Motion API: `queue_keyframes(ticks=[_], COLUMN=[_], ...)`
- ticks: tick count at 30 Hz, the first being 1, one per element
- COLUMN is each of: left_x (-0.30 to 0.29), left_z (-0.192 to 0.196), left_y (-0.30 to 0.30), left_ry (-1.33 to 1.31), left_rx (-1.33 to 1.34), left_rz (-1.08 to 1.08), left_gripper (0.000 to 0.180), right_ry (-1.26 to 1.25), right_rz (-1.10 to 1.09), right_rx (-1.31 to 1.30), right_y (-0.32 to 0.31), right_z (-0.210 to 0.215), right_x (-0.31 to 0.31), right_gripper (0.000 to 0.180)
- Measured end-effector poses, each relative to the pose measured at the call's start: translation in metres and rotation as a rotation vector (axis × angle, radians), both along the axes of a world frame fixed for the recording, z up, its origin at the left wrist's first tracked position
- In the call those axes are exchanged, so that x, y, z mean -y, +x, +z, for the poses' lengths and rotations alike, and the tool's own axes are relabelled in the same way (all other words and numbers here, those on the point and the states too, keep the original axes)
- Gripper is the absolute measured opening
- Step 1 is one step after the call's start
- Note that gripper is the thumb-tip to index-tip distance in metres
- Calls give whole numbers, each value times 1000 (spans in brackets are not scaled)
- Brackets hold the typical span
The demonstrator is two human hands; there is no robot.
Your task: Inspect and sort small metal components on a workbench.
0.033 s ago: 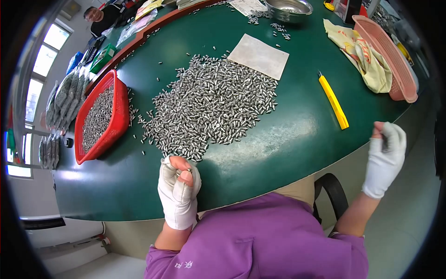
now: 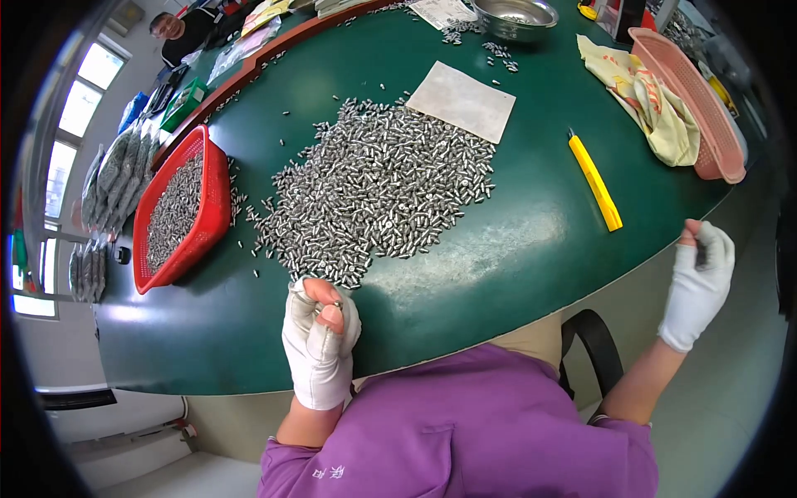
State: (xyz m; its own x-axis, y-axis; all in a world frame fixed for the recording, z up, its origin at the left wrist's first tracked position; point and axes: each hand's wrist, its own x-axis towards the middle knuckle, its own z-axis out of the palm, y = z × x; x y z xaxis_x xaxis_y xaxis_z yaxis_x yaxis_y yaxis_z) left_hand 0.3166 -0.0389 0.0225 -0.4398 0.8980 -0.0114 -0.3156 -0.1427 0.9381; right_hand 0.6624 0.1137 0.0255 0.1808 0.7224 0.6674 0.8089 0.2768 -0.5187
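Observation:
A broad heap of small silvery metal pins (image 2: 374, 183) lies on the green tabletop (image 2: 490, 282). Just below its near edge, my left hand (image 2: 322, 340), in a white glove with bare thumb and fingertip, is pinched closed on a small metal pin (image 2: 338, 305). Only a bit of that pin shows between the fingers. My right hand (image 2: 699, 282), gloved alike, hangs past the table's right edge. Its thumb and finger are pressed together, and I cannot make out anything between them. A yellow utility knife (image 2: 595, 183) lies on the table between the heap and my right hand.
At the left stands a red plastic basket (image 2: 217, 195) holding more pins. A pale card (image 2: 465, 100) touches the heap's far side. A steel bowl (image 2: 516, 17) is at the back. A yellow cloth (image 2: 639, 100) hangs over a pink basket (image 2: 722, 153). Another person (image 2: 187, 37) sits far left.
My right hand has shifted a little to the right, farther from the knife, with its fingers still pinched. My left hand has stayed in place.

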Motion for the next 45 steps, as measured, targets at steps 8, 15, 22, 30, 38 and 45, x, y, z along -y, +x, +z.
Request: queue_keyframes(ticks=[8,15,22,30,38,45], left_x=[-11,-15,-14,-14,-12,-12], left_z=[2,-5,-10,-10,-12,-7], left_y=[-2,3,6,3,6,7], left_ry=[21,-45,-70,-83,-127,-199], left_rx=[622,555,504,441,349,325], left_rz=[-267,-312,-299,-366,-396,-382], left_gripper=[14,18,22,32,25,22], right_ry=[-55,-140,-219,-226,-374,-615], right_rz=[-95,898,887,855,1095,1213], right_rx=[181,320,480,428,-104,-363], right_y=[0,-140,-173,-179,-180,-187], right_z=[1,-2,-13,-13,-11,-7], right_x=[-10,12,10,13,32,40], right_gripper=[36,21,19,6,16,18])
